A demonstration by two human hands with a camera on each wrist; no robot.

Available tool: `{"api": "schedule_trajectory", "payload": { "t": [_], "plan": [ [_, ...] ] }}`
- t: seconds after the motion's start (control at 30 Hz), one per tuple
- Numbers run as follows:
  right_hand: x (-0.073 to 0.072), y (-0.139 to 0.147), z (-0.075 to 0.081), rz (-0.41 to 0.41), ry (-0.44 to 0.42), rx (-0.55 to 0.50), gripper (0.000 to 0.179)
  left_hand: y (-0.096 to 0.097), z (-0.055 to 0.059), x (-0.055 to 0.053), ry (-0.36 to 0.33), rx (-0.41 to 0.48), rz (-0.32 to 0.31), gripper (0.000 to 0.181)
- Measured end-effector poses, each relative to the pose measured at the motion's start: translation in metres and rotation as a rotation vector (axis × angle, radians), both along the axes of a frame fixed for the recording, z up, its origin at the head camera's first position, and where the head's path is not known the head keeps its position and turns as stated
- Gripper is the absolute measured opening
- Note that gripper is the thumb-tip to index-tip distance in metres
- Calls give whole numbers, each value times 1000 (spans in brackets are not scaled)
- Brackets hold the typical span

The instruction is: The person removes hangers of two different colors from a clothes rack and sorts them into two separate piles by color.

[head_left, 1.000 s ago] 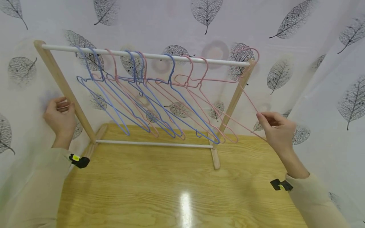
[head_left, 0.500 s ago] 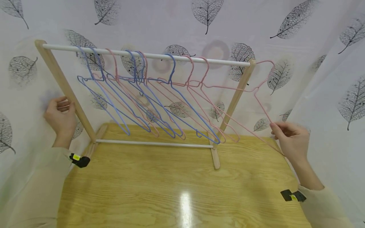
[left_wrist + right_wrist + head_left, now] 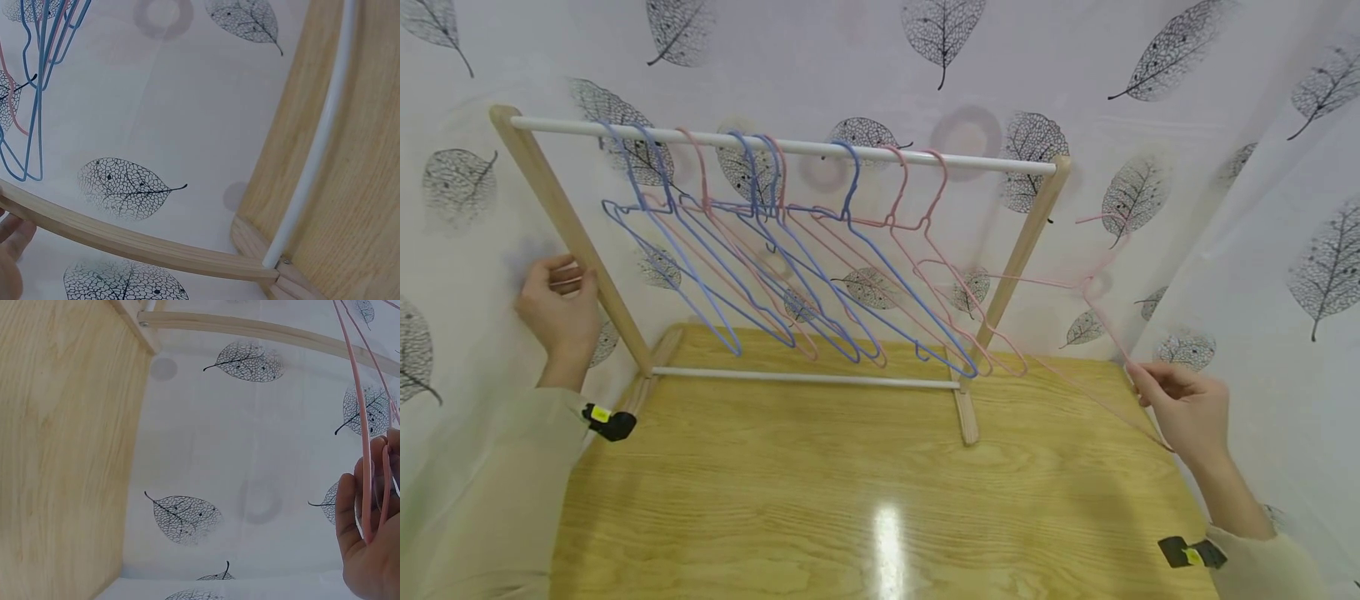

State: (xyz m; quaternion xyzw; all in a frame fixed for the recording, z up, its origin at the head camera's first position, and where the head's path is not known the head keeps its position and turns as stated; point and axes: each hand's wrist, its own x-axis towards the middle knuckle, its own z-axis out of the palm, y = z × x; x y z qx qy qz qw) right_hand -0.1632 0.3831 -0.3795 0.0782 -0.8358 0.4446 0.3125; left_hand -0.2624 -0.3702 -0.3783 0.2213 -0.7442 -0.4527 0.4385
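Observation:
My right hand (image 3: 1191, 412) pinches a pink wire clothes hanger (image 3: 1105, 321) by one sloping side, to the right of the rack. Its hook is off the rail, and its far end overlaps the right post and the hanging hangers in the head view. In the right wrist view, the pink wire (image 3: 359, 406) runs down into the palm. At the far left, my left hand (image 3: 557, 312) holds the wooden left post (image 3: 567, 225) of the clothes rack, fingertips at its edge. Several blue hangers (image 3: 855, 187) and pink hangers (image 3: 936, 196) hang from the white rail (image 3: 992, 162).
The rack stands on a wood-grain table (image 3: 760, 500), its feet (image 3: 967, 417) near the back edge. A white lower bar (image 3: 805, 379) joins the posts. A curtain (image 3: 850, 50) printed with leaves surrounds the back and sides.
My right hand has moved right and down with the pink hanger, whose hook has gone from beside the rail's right end to clear of the rack. The left hand has stayed put.

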Motion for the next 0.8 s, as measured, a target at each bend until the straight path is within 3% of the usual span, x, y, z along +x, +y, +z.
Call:
{"api": "schedule_trajectory", "payload": {
  "t": [0.2,0.4,0.8],
  "plan": [
    [10,17,-22,-4,-69,45,19,1,1,1,-29,3,8,32],
    [20,27,-40,-8,-185,75,13,4,2,2,-32,-11,9,33],
    [36,30,-76,131,-282,110,7,3,3,2,-32,-10,2,32]
  ]
}}
